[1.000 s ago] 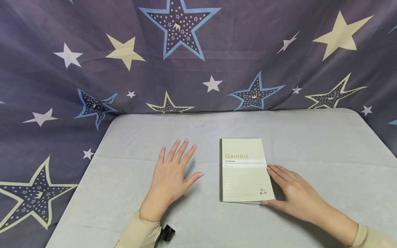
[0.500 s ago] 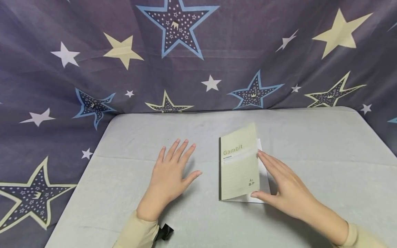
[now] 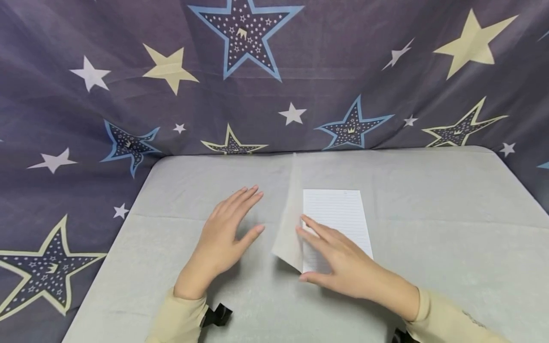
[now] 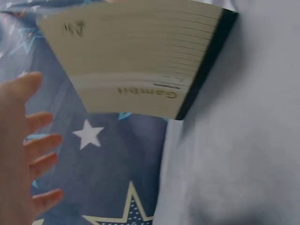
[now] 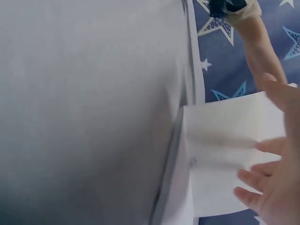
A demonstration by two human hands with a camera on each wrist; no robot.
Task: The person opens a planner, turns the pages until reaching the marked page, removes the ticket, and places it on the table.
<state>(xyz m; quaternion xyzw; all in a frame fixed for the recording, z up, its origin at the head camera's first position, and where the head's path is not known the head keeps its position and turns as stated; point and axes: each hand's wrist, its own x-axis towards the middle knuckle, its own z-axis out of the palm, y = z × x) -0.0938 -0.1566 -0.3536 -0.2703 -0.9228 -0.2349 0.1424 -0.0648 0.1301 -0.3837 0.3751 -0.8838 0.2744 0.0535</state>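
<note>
A notebook lies on the table with its cover [image 3: 288, 233] standing up and leaning left from the spine, showing the lined first page [image 3: 336, 207]. My right hand [image 3: 345, 262] has its extended fingers against the cover's pale inner side [image 5: 220, 122], thumb near the lower end of the spine. To the left of the cover, my left hand [image 3: 225, 236] hovers with fingers stretched out and thumb apart, holding nothing. The left wrist view shows the cover's printed cream outside [image 4: 136, 56], reading "Gambit", and the dark spine strip [image 4: 208, 61].
A light grey cloth covers the table [image 3: 450, 214]. Behind it and along the left hangs a dark purple curtain [image 3: 334, 52] with stars. Black straps [image 3: 218, 314] sit at the sleeve cuffs.
The notebook's cover has swung up from flat and over to the left, uncovering the page. My right hand has moved left with it; my left hand has turned and shifted slightly left.
</note>
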